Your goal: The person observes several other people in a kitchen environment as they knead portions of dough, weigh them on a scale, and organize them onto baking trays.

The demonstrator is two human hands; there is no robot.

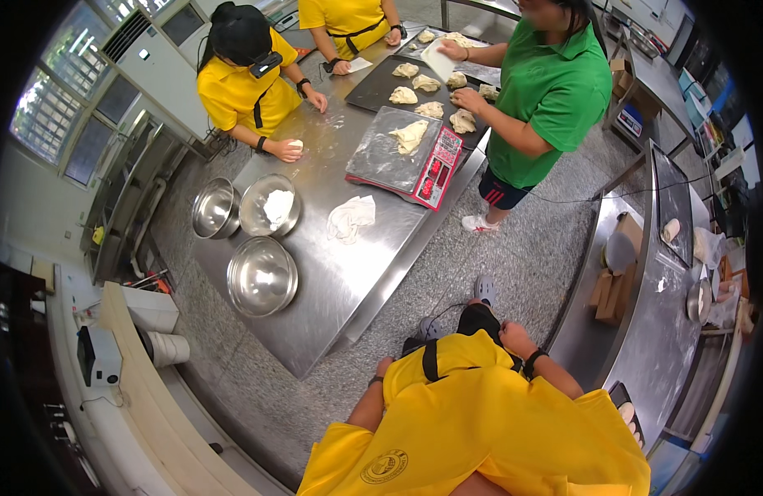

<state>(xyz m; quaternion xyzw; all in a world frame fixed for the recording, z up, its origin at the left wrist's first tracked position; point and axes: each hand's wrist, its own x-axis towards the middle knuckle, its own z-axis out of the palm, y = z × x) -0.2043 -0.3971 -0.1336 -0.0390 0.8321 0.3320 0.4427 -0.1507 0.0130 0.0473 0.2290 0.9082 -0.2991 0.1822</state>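
My left hand (384, 367) hangs at my side by my waist, partly hidden by the yellow shirt; its fingers cannot be made out. Near my right thigh is my right hand (515, 338), fingers curled, and nothing shows in it. Before me stands a steel table (350, 285) with a white cloth (351, 219), an empty steel bowl (262, 276), another steel bowl (215, 208) and a bowl holding white flour (278, 208). A dough piece (410, 136) lies on a red digital scale (443, 170). Beyond it, more dough pieces (403, 95) rest on a black tray (369, 93).
A person in green (555, 80) holds a white scraper (439, 60) at the tray. Two people in yellow stand across the table, one with dough (296, 144) in hand. To the right, a steel counter (651, 335) bears a dark tray (673, 204) with a dough roll (671, 230).
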